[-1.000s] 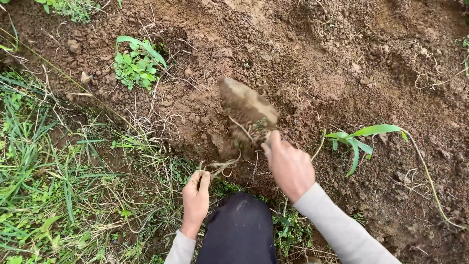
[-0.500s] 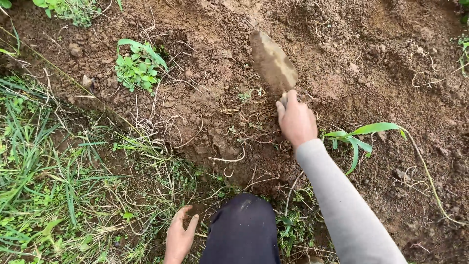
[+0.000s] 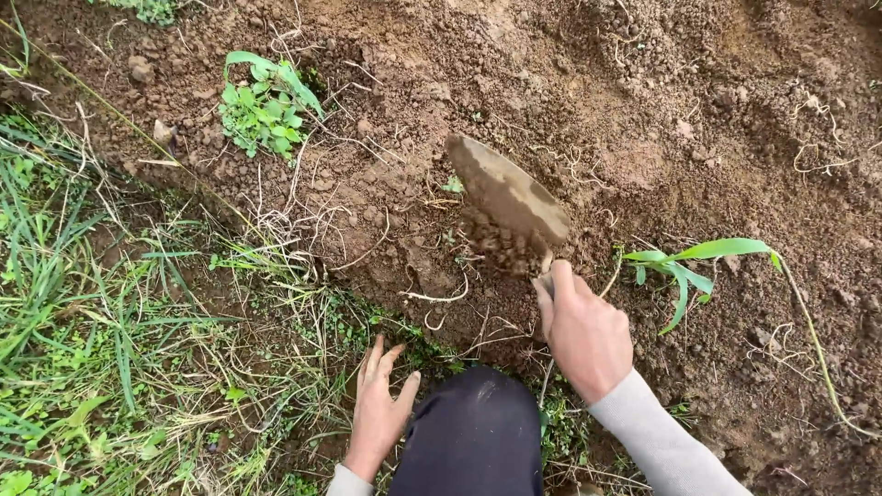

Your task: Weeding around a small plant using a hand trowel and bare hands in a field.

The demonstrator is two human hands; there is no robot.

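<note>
My right hand (image 3: 585, 331) grips the handle of a soil-caked hand trowel (image 3: 507, 197). Its blade is raised over loose brown soil (image 3: 643, 119), with crumbs of dirt falling from it. My left hand (image 3: 378, 409) lies flat with fingers spread on the ground at the grass edge, beside my dark-clad knee (image 3: 473, 436). It holds nothing. Pale roots (image 3: 432, 298) lie on the soil just left of the trowel.
A small leafy weed (image 3: 262, 101) grows in the soil at upper left. A long-leaved green seedling (image 3: 684, 266) stands right of my right hand. Thick grass (image 3: 83, 321) covers the left side. Dry root strands are scattered across the dug earth.
The trowel and my right hand have pulled back toward me and lifted, now shedding soil. My left hand has moved up from the lower edge and spread flat on the ground.
</note>
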